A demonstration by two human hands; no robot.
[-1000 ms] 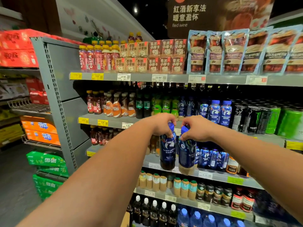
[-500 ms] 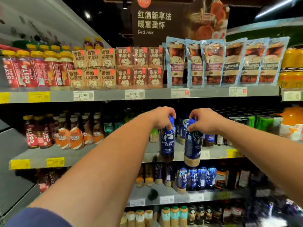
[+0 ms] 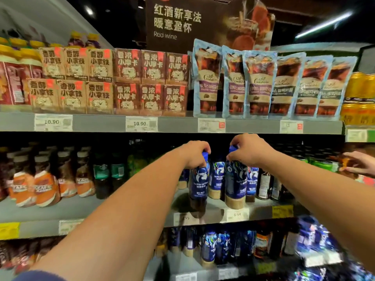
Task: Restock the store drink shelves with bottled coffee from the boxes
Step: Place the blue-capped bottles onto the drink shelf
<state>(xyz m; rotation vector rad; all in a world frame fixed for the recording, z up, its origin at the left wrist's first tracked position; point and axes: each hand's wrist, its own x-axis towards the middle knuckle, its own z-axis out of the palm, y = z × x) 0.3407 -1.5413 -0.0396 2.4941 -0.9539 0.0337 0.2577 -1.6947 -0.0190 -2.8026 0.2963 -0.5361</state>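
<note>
Head view, taken from left to right. Well off to the left of my left hand, brown bottles with orange labels (image 3: pixel 44 187) stand on the grey metal shelf (image 3: pixel 121 207).

My left hand (image 3: pixel 195 154) has its fingers curled down round the blue cap of a tall plastic coffee bottle in a dark blue sleeve, the left bottle (image 3: pixel 199 185). It hangs straight below the hand, its dark base level with the shelf's front lip. I cannot tell whether the base rests on the shelf or hangs just in front of it.

Behind the gap between my hands, a matching blue-sleeved stocked bottle (image 3: pixel 217 179) stands in the row.

My right hand (image 3: pixel 250 152) grips the blue cap of the right bottle (image 3: pixel 235 185), same blue sleeve but with a pale tan base. It hangs below that hand, base at the shelf's front edge, just above a white price tag (image 3: pixel 237 214).

Far to the right of my right hand, another person's hand (image 3: pixel 360 163) reaches in at this shelf level.

As I see it, the risk is the front lip. I hold each bottle only by its cap, so a base that catches the edge could swing the bottle, or slip it from my fingers to the shelves below. Pushing back too briskly could also topple the row behind.

Both bottles stand close to upright, long axis vertical, caps up into my palms, bases down, printed labels facing me.
</note>
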